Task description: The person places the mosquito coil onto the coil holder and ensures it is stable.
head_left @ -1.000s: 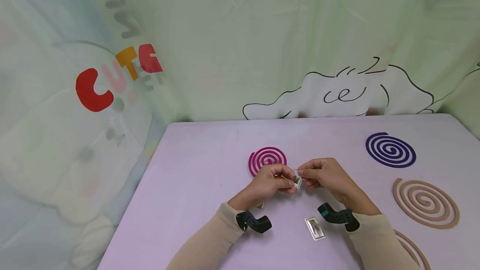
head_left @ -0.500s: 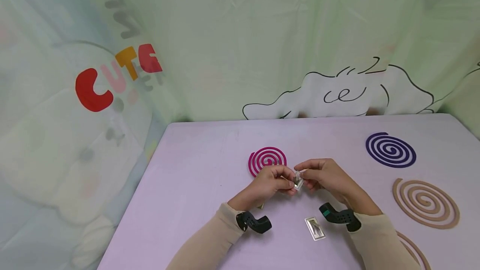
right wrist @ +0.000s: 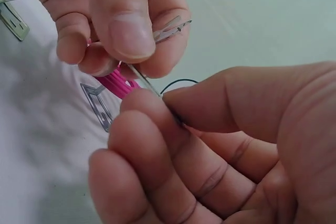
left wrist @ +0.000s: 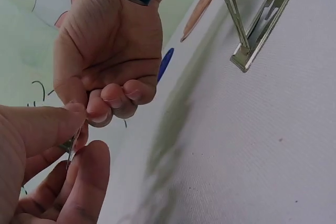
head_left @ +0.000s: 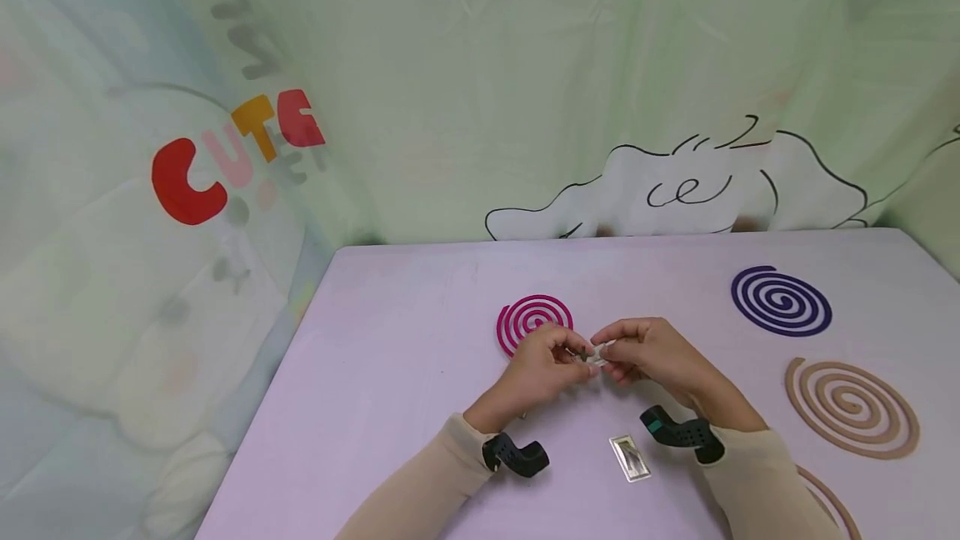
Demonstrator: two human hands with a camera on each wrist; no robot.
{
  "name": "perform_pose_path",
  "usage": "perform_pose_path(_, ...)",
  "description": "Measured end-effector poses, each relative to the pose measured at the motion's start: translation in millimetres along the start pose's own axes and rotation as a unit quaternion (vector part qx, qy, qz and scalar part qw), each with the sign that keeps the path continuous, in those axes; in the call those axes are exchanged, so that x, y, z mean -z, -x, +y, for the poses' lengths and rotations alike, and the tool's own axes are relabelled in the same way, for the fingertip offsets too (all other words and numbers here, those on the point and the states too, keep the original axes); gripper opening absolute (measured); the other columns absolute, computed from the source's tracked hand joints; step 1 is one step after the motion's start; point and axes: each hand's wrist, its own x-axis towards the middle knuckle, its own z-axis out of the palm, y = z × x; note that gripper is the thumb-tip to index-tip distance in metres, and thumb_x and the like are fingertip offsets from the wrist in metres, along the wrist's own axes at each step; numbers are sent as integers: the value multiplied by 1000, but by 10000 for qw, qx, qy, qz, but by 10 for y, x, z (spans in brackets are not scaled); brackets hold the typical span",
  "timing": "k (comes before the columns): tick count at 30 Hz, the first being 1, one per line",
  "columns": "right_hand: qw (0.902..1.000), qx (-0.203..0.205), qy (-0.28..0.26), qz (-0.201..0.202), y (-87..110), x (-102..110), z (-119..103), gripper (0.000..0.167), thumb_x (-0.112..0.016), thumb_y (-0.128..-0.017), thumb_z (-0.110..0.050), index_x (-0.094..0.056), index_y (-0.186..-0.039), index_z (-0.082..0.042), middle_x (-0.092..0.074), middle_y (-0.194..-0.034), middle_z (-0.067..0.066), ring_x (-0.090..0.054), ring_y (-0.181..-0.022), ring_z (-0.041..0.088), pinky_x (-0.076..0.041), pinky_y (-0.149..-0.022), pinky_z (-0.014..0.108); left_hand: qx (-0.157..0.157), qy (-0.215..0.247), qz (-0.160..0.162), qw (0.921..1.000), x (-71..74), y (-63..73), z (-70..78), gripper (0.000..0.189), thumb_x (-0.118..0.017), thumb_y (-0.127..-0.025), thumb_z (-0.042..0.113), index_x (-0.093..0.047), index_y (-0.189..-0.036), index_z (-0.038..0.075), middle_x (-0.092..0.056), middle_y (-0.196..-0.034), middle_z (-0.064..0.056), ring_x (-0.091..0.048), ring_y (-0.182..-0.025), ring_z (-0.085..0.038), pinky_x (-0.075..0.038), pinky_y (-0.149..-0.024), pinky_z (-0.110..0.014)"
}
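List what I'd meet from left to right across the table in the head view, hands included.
Left hand, metal clip pinched between both hands, right hand, dark purple spiral coil, fully visible tan spiral coil.

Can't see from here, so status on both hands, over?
Left hand, right hand: both pinching small metal clip. Second clip on table. Pink coil partly behind left hand.

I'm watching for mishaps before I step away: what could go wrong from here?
The thin metal piece is pinched by the fingertips of the left hand and right hand, so it might slip. If dropped, it could land on the pink coil close by. The right hand's wrist device might nudge the rectangular metal piece on the table.
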Motion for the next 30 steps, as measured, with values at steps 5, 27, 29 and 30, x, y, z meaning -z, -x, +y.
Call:
perform_pose_path(5, 9998, 44, -171, -44, 0, 1, -23, 31, -62, -99, -7, -65, -124, 10, -69, -81, 6, -66, -73, 18, -61, -69, 33, -371, -328, 393, 9980, 0, -10, 0, 11, -83, -84, 0, -77, -94, -1, -65, -94, -8, -58, -80, 1, -51, -70, -15)
perform_pose_path(27, 9979, 48, -650, -20, -6, 11, -7, 29, -62, -99, -6, -64, -123, 10, -75, -86, 7, -69, -73, 17, -61, -70, 32, -179, 552, 724, 9957, -26, -4, -24, 14, -81, -88, 1, -79, -101, -2, -60, -94, 4, -61, -79, 0, -48, -65, -14)
perform_pose_path(29, 9979, 42, -642, -17, -4, 15, -9, 29, -61, -99, -6, -63, -122, 10, -75, -86, 8, -69, -74, 17, -61, -70, 32, -222, 479, 703, 9961, -22, -5, -23, 13, -80, -88, 1, -79, -101, -2, -61, -93, 4, -59, -79, 0, -47, -65, -14)
perform_pose_path(30, 9979, 31, -641, -19, -1, 18, -11, 29, -61, -99, -6, -63, -122, 10, -75, -86, 9, -69, -74, 17, -61, -71, 32, -240, 440, 695, 9963, -20, -5, -22, 13, -80, -88, 1, -79, -101, -1, -61, -93, 4, -58, -79, 0, -47, -64, -14)
